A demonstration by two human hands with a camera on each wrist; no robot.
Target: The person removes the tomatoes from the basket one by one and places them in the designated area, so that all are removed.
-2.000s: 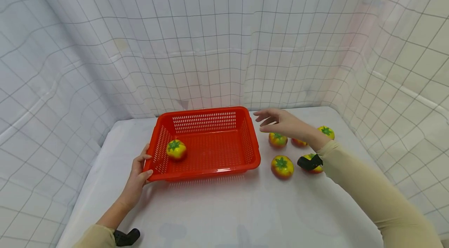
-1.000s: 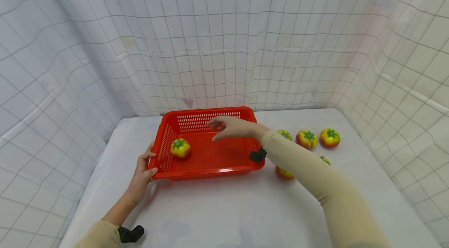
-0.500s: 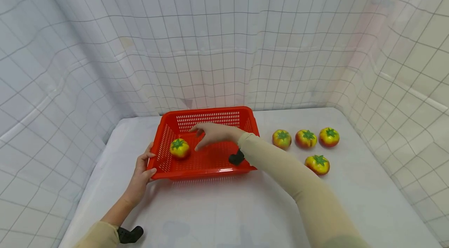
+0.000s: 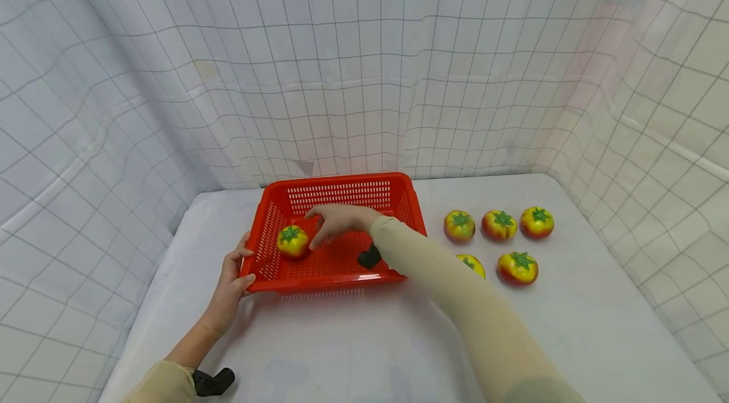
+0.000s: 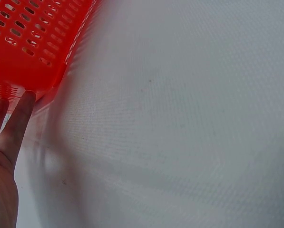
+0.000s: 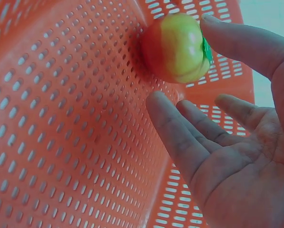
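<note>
A red plastic basket [image 4: 342, 278] with slotted walls stands on the white table. My left hand [image 4: 226, 286] grips its left front corner, thumb over the rim and fingers against the outside. Inside, near the left wall, sits a yellow-and-red tomato [image 4: 293, 241] with a green star-shaped top. My right hand [image 4: 340, 221] reaches into the basket just right of that tomato, holding nothing. Seen from the right wrist, the fingers are spread and the thumb lies close beside the tomato [image 6: 177, 47]; whether it touches, I cannot tell.
Several similar tomatoes [image 4: 517, 268] lie on the table [image 4: 575, 302] right of the basket, one partly hidden by my right sleeve [image 4: 450, 283]. White grid-patterned curtains [image 4: 364, 74] close off the back and both sides.
My right hand has moved left, from beside the basket's right rim to inside it, close to the tomato. My left hand keeps its hold on the corner.
</note>
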